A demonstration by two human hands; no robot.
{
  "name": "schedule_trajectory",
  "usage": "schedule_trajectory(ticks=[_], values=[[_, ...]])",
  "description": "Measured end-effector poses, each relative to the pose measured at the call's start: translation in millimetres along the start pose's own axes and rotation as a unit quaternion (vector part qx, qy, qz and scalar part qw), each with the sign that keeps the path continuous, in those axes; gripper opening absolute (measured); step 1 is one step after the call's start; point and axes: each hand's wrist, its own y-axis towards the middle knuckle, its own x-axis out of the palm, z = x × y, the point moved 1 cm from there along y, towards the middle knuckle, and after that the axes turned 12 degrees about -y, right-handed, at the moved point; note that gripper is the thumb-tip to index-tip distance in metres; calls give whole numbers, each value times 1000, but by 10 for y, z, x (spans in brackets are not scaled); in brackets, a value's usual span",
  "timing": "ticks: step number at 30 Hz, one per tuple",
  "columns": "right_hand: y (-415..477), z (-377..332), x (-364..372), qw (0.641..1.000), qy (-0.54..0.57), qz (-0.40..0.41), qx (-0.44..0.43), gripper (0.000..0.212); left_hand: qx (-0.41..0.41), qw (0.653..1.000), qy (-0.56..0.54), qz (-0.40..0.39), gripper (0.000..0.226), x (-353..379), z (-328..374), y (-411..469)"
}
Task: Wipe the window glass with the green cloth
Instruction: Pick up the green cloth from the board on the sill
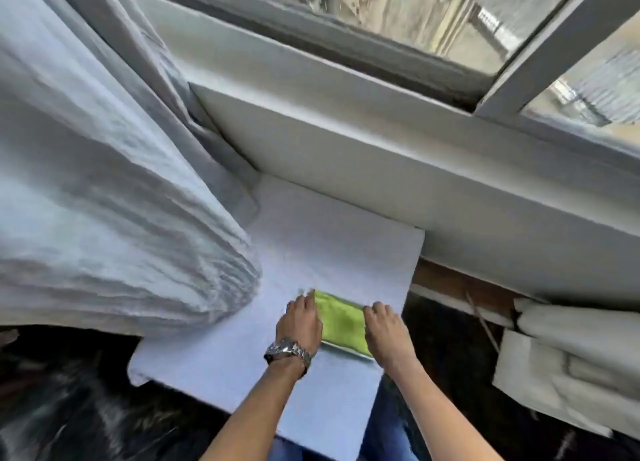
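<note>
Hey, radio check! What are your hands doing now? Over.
Left hand, right hand flat on folded green cloth. Cloth on white table. Window glass untouched.

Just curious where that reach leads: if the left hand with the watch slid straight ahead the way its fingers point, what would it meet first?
Probably the white wall below the window sill, after bare white tabletop; depth is uncertain.

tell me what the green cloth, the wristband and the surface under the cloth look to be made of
Green cloth: soft, matte fabric, likely microfibre, folded flat.
Wristband: polished metal links, judging by the bright glints.
Surface under the cloth: pale, matte and slightly textured, perhaps a fabric cover or foam board; the blur leaves it open.
</note>
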Motion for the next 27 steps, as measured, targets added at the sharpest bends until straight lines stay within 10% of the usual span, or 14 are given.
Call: schedule_trajectory(ticks=[6,13,18,27], values=[[386,-5,661,999,5,-49,18,42,-33,997,64,-29,58,821,-198,384],[461,-7,578,994,-18,-92,51,37,-85,990,-106,48,84,776,-159,499],[317,263,281,953,271,-126,55,36,-133,986,-101,-18,60,448,-141,432],[-141,623,-1824,795,547,213,157,25,-69,906,-418,-8,21,-1075,399,-195]])
